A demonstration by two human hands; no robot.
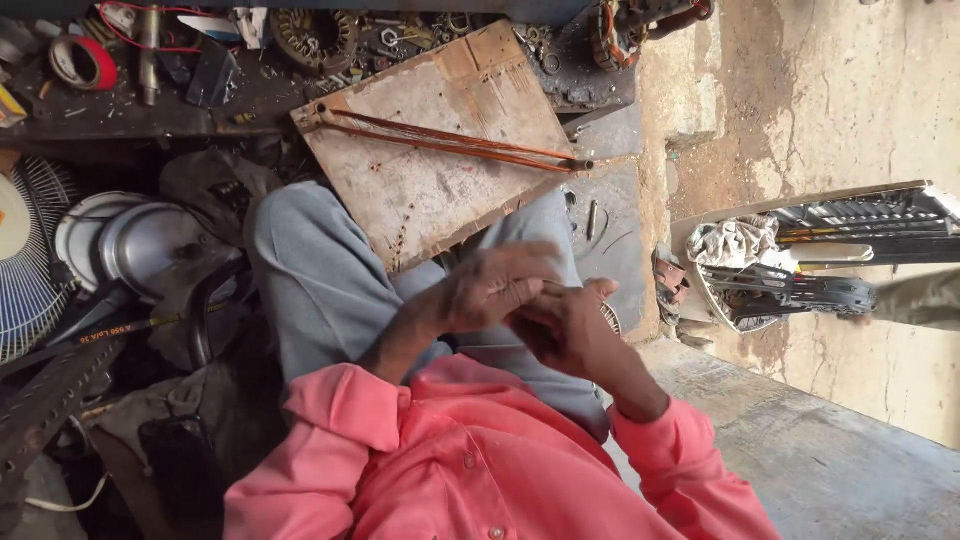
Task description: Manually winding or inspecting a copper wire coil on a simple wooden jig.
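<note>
My left hand (490, 290) and my right hand (565, 325) meet above my lap, fingers touching and overlapping. Both are motion-blurred, and I cannot tell whether anything thin is pinched between them. Just beyond them a worn wooden board (440, 190) rests tilted on my grey-trousered knees (320, 270). A long narrow loop of copper wire (450, 140) is stretched across the board between two pegs. My pink sleeves (340, 410) fill the bottom of the view.
A cluttered dark bench (180, 90) with a red tape roll (85, 62), tools and motor windings (315, 35) lies beyond the board. Metal plates (140, 245) and a fan grille (25, 270) sit left. An open case of tools (800, 270) stands right on bare concrete.
</note>
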